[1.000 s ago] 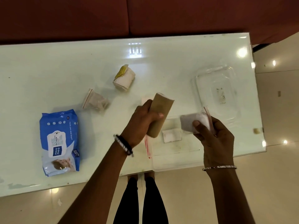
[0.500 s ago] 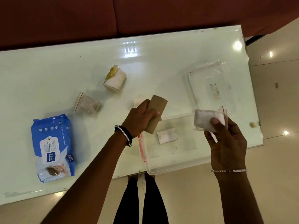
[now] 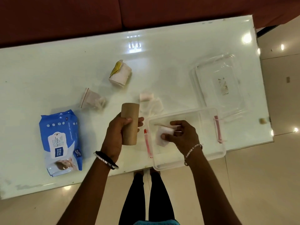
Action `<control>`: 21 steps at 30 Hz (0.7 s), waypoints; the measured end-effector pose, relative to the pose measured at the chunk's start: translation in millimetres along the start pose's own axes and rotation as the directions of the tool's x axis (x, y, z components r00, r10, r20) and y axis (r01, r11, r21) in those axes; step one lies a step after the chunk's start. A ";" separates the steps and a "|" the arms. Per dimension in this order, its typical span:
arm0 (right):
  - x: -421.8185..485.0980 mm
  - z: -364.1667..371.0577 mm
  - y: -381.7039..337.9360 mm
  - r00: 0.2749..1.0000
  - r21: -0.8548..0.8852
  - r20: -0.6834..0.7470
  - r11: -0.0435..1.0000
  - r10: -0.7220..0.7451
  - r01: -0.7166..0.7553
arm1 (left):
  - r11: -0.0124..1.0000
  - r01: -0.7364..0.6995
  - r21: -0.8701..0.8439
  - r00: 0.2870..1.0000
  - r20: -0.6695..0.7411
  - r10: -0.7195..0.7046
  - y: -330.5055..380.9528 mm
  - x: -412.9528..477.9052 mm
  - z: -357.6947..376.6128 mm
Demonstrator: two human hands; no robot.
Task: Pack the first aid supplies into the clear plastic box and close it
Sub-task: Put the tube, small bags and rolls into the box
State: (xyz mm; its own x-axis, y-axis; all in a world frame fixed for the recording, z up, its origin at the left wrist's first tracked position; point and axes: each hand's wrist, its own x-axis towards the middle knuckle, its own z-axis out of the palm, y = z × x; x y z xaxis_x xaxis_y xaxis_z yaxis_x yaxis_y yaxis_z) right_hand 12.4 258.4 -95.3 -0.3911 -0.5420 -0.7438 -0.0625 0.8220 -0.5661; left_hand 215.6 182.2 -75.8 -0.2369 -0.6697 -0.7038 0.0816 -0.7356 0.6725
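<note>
Wipes pack, zip bag and wrapped roll (3 items) are lying unpacked at left. Brown roll is being gripped by the left hand, just beside the clear plastic box. White pad is being pinched inside it by the right hand. Risk: box is overhanging the table edge; tipping could be caused by a downward press. Lid is lying apart, far right.

Likely home living room: glossy white table before maroon sofa, polished beige tile floor.
</note>
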 end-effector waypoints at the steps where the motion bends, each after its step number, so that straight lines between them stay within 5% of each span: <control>1: 4.2 6.0 -1.6 1.000 -0.014 -0.026 1.000 0.017 -0.017 | 1.000 0.015 -0.022 1.000 -0.010 -0.016 -4.2 -4.4 -0.1; 13: 33.8 29.1 -11.8 0.995 -0.250 -0.105 0.968 -0.006 -0.021 | 0.994 0.077 -0.081 0.995 -0.061 -0.082 -17.8 -20.5 7.9; 21: -23.9 4.5 -14.7 0.961 0.030 -0.273 0.998 -0.049 0.059 | 0.899 -0.091 0.429 0.971 -0.160 0.175 -6.2 -46.7 26.5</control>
State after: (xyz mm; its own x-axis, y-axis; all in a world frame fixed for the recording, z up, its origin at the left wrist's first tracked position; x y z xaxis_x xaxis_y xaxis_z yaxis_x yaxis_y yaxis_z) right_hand 26.7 258.5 -70.8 -0.6231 -0.5133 -0.5902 -0.0581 0.7829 -0.6195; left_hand 200.5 220.7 -41.0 -0.0609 -0.7957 -0.6026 -0.3206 -0.5561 0.7668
